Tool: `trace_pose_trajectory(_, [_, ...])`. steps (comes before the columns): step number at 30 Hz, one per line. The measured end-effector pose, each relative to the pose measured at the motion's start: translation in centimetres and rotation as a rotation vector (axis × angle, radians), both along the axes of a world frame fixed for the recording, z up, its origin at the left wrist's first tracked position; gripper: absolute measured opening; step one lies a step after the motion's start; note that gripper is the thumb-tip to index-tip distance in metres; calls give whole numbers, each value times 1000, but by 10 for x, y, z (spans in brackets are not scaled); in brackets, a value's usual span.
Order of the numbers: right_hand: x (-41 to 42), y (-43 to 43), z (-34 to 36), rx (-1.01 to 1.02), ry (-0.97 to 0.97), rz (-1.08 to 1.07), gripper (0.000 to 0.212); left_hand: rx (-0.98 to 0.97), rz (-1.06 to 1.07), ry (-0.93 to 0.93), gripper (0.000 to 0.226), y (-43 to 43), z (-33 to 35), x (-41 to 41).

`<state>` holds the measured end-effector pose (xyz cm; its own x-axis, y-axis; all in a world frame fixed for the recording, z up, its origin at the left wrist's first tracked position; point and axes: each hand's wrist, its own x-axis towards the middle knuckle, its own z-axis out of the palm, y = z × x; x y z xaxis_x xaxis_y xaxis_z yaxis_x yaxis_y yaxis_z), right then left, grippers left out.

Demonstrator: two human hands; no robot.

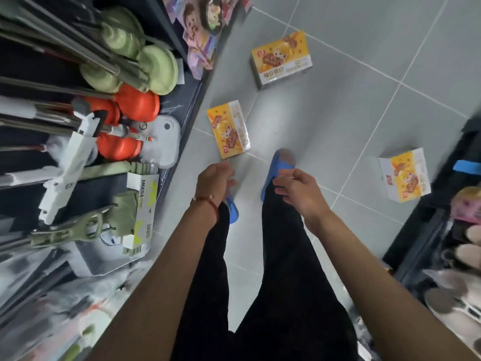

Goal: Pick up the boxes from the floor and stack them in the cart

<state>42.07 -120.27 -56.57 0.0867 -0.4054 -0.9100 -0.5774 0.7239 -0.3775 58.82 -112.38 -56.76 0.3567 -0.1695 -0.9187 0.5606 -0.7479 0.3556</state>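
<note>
1. Down on the floor, which is glossy grey square tile with pale grout lines, lie three rectangular cardboard boxes. Each has a broad face printed in yellow and orange, and white side panels.
2. The near box lies flat just ahead of the left hand, close beside the foot of the dark left shelf.
3. The far box sits further up the aisle, well apart from the first. The right-side box rests near the dark right shelf.
4. The left hand hangs over the tiles with its back to the camera. Its fingers curl loosely downward and hold nothing. A thin red string bracelet with pale beads circles the wrist.
5. The right hand is empty too, its fingers relaxed and half bent, and it touches no box.
6. Below the hands are black trousers of matte cloth and smooth, moulded blue slippers.
7. The left shelf carries mops with round padded heads, some pale green and some orange, on shiny metal shafts.
8. The right shelf holds soft, fluffy slippers, blurred at the frame's edge.
</note>
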Motion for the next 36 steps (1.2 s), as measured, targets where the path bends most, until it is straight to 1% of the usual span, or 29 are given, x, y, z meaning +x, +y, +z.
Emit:
trace_pose_trajectory(3, [2,-27,-25,-5,53,119,28,34,125,56,10,-10,-20,4])
trace_pose_trajectory(6, [7,-52,-42,-12,74,292,27,28,297,59,10,-16,-37,13])
trace_pose_trajectory(8, [16,-66,-47,-29,77,421,27,35,372,62,9,-16,-47,17])
trace_pose_trajectory(11, [34,-83,-57,-78,74,591,35,16,455,123,10,-15,-61,23])
trace_pose_trajectory(12, [42,-87,-63,-96,74,639,32,-6,458,151,18,-15,-64,24])
trace_pose_trajectory(13, [48,-91,-71,-102,81,671,24,-20,446,176,26,-15,-67,25])
trace_pose_trajectory(15, [63,-98,-85,-124,82,698,3,-12,462,185,29,-15,-76,26])
trace_pose_trajectory(17, [78,-104,-105,-131,85,719,11,26,533,189,20,-15,-91,26])
trace_pose_trajectory(19, [90,-108,-126,-123,105,763,11,49,575,199,7,-14,-109,26])
trace_pose_trajectory(21, [98,-115,-150,-97,144,869,10,56,598,200,8,-15,-125,25])
trace_pose_trajectory(23, [110,-119,-166,-62,163,980,20,69,656,193,8,-16,-137,23])
trace_pose_trajectory(25, [121,-129,-184,-74,185,1046,30,91,696,188,8,-19,-150,17])
trace_pose_trajectory(27, [129,-139,-198,-130,187,1130,22,114,752,180,13,-27,-159,11])
trace_pose_trajectory(29, [138,-151,-214,-146,177,1232,18,129,804,178,11,-36,-171,6])
trace_pose_trajectory(30, [139,-159,-223,-140,173,1251,20,134,829,187,9,-40,-178,3])
trace_pose_trajectory(31, [147,-165,-227,-163,161,1321,26,137,844,189,10,-46,-185,1])
trace_pose_trajectory(33, [158,-176,-232,-209,178,1453,36,127,870,192,17,-53,-198,-4])
trace_pose_trajectory(34, [160,-183,-240,-233,171,1477,35,133,912,199,17,-56,-207,-8])
trace_pose_trajectory(35, [165,-189,-243,-236,160,1461,29,145,960,203,15,-59,-216,-11])
trace_pose_trajectory(36, [168,-197,-253,-237,156,1461,18,157,998,204,15,-63,-225,-15])
